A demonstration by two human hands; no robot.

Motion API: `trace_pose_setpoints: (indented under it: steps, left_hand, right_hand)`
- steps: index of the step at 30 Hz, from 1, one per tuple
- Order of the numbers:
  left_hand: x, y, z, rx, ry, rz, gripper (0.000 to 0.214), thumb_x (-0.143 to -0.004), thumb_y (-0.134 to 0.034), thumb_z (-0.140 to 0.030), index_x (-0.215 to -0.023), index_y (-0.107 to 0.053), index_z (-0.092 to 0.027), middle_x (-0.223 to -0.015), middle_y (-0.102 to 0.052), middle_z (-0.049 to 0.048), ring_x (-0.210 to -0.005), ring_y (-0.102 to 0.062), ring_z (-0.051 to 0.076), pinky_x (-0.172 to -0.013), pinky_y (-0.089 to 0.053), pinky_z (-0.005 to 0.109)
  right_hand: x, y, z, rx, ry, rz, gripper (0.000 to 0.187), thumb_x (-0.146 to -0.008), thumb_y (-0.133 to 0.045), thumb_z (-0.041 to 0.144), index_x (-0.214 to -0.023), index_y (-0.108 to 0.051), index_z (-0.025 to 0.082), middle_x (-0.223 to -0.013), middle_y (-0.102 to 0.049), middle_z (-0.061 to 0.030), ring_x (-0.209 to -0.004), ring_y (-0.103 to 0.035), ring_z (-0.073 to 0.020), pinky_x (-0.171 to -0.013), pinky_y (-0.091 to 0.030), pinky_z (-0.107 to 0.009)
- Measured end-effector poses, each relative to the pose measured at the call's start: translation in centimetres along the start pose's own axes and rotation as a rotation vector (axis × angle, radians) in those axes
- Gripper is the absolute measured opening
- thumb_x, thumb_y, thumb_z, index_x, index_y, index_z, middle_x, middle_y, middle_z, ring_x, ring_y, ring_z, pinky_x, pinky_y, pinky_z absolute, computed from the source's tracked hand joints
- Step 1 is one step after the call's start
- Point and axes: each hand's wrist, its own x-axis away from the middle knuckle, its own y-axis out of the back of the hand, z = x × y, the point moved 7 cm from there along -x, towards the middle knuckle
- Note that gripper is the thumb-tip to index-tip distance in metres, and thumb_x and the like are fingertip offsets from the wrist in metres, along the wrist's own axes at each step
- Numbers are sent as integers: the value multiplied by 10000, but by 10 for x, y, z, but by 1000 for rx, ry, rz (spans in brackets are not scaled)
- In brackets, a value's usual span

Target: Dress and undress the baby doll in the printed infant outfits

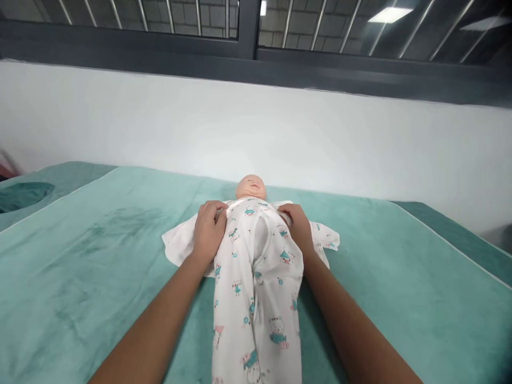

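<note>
A baby doll (251, 186) lies on its back with its head towards the wall. Over its body is a white baby garment (276, 288) printed with bears and small figures, with an oval opening near the middle. Beneath it spreads a white baby top, its plain left part (178, 241) and printed right sleeve (326, 236) reaching out sideways. My left hand (210, 226) has its fingers curled at the garment's upper left edge. At the upper right edge, my right hand (296, 223) is closed on the cloth, its fingertips partly hidden by it.
A green sheet (120, 240) with pale seams covers the padded surface, with an oval hole (24, 196) at the far left. Behind it rises a white wall (248, 133) below a dark window frame (200, 58) with metal bars.
</note>
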Motion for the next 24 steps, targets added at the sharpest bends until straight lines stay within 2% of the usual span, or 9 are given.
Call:
trace_pose_setpoints:
  steps: [3,5,8,10,11,14,18,21,24]
  left_hand:
    - [33,22,-7,22,84,-8,138,-895,-475,-280,-916,-596,-215,-964,-618,29,-900,-565,185,-794,-460,315]
    - [66,40,-12,34,147,15,157,-907,-476,-312,-890,-601,-219,-941,-627,21,-859,-578,174,-754,-468,296]
    - [133,66,-18,20,209,120,167,-919,-470,-314,-925,-615,-232,-912,-640,22,-810,-603,170,-695,-493,286]
    - [181,78,-27,-8,133,169,160,-907,-484,-274,-982,-624,-252,-930,-643,36,-824,-625,180,-687,-524,291]
    - [203,81,-32,-17,84,172,179,-895,-494,-241,-1018,-620,-268,-968,-642,47,-875,-636,192,-715,-541,300]
    - [256,79,-47,-42,-49,147,395,-839,-523,-182,-1214,-562,-301,-1144,-599,103,-1040,-626,250,-824,-564,373]
    - [277,67,-64,-169,-103,28,513,-779,-643,-255,-1282,-547,-276,-1177,-526,135,-1038,-614,279,-829,-575,410]
    - [272,60,-75,-204,-160,26,417,-768,-675,-237,-1181,-636,-285,-1127,-509,119,-979,-626,244,-795,-585,362]
    - [273,66,-77,-223,-186,-10,285,-790,-635,-171,-1043,-709,-281,-1093,-521,112,-932,-639,207,-711,-587,272]
  right_hand:
    - [37,24,24,-20,-33,-69,80,-855,-527,248,-928,-551,226,-937,-574,-55,-868,-555,-202,-796,-463,-359]
    - [74,40,43,-42,-84,-50,49,-878,-541,266,-913,-538,231,-878,-567,-32,-808,-551,-182,-754,-465,-330]
    - [142,50,69,-79,-128,193,68,-895,-527,246,-828,-518,238,-756,-552,3,-681,-530,-151,-634,-458,-277]
    - [183,54,82,-74,-89,332,57,-877,-523,194,-897,-531,247,-825,-589,-10,-719,-567,-154,-633,-479,-270]
    - [198,56,87,-54,-58,362,140,-848,-542,171,-962,-532,251,-890,-610,-25,-771,-591,-168,-662,-496,-283]
    - [223,57,97,58,22,359,366,-737,-610,114,-1065,-519,249,-1013,-637,-66,-879,-615,-223,-736,-515,-355]
    - [221,51,106,136,28,302,213,-782,-554,94,-934,-556,243,-910,-662,-51,-792,-612,-214,-677,-496,-345]
    - [220,55,110,27,-27,282,138,-836,-485,119,-873,-549,236,-833,-642,-40,-737,-607,-185,-643,-498,-301]
    - [229,67,109,-145,-94,318,101,-853,-465,179,-793,-516,242,-720,-594,-24,-645,-598,-176,-580,-501,-279]
